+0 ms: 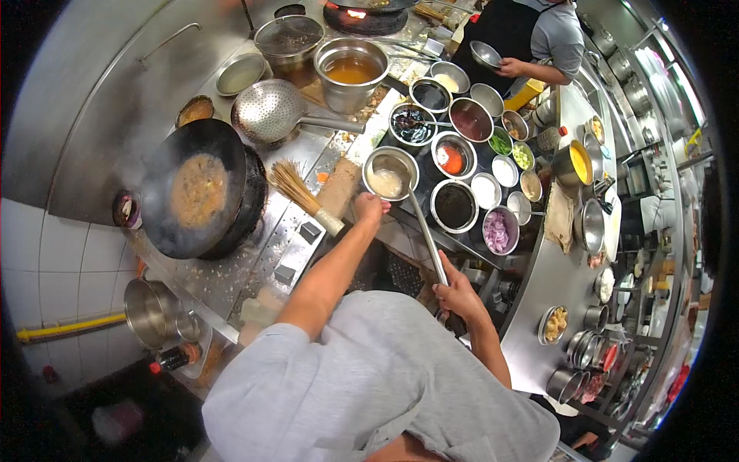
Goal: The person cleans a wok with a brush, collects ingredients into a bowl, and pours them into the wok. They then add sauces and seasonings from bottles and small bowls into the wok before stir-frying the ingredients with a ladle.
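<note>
My right hand (459,294) is wrapped round the long handle of a steel ladle (426,231), which slants up and forward. The ladle's far end meets a steel bowl (400,163) with pale, cloudy contents; its cup is hard to make out there. At the bowl's near rim, my left hand (372,208) is closed, its fingers pressed together against the edge. Beside the bowl stand containers of red sauce (450,159), dark sauce (412,123) and dark liquid (454,206). Left of my left forearm lies a bamboo wok brush (296,189).
A steaming wok (158,181) with brown liquid sits at left. Behind are a perforated strainer (265,112) and a pot of amber liquid (352,73). Chopped onion (499,231) and several seasoning bowls stand at right. Another person (539,38) holds a metal bowl (485,54) at the back.
</note>
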### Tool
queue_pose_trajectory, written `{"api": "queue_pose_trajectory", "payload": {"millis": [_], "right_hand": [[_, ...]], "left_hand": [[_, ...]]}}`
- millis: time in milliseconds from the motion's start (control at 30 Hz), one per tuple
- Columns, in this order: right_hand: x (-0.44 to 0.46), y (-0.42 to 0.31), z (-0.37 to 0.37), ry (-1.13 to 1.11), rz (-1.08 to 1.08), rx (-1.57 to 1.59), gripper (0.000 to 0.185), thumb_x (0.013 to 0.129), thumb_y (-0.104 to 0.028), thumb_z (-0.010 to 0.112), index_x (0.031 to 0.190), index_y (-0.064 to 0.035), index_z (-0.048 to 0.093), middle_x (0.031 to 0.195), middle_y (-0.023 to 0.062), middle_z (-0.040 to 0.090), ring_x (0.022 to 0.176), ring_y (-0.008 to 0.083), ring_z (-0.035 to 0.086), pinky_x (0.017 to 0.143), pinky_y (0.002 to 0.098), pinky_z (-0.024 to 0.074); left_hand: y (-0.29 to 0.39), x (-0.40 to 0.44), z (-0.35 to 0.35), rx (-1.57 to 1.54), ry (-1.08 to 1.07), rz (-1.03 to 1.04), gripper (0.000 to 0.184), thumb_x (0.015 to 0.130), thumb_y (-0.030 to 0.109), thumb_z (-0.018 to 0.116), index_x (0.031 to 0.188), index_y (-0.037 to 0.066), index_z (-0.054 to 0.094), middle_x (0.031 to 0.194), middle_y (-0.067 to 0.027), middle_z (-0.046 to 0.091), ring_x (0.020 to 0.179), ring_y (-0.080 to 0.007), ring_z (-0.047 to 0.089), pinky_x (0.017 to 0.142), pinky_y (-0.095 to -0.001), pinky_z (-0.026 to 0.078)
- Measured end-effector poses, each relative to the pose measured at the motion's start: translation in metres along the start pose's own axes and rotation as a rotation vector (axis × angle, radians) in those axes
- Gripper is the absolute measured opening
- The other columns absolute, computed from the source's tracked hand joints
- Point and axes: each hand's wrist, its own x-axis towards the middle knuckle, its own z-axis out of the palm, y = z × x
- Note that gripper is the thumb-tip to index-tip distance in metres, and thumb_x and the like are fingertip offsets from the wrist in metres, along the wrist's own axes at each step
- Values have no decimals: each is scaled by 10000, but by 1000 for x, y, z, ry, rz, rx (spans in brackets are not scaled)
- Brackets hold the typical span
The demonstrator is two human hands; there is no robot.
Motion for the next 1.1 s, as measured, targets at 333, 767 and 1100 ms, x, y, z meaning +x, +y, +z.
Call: {"api": "queue_pose_trajectory", "payload": {"millis": [333, 767, 1100], "right_hand": [[-3, -2, 15, 46, -56, 23, 868, 840, -6, 529, 1605, -206, 170, 665, -40, 463, 482, 73, 406, 423, 259, 360], [1, -8, 21, 19, -2, 113, 855, 878, 58, 515, 1604, -214, 155, 689, 6, 502, 447, 101, 435, 400, 296, 392], [-9, -13, 1, -82, 7, 425, 884, 849, 55, 509, 1599, -257, 161, 660, -8, 456, 443, 84, 400, 379, 263, 388]], "left_hand": [[-3, 1, -3, 50, -31, 13, 72, 956, 55, 554, 940, 0, 509, 802, -163, 684, 632, -214, 703, 486, -291, 556], [4, 1, -3, 75, -23, 11, 80, 965, 63, 531, 925, -6, 538, 808, -148, 688, 634, -201, 703, 500, -285, 557], [3, 1, -3, 70, -13, 37, 61, 955, 40, 501, 919, -2, 529, 732, -145, 667, 577, -205, 687, 442, -298, 520]]}}
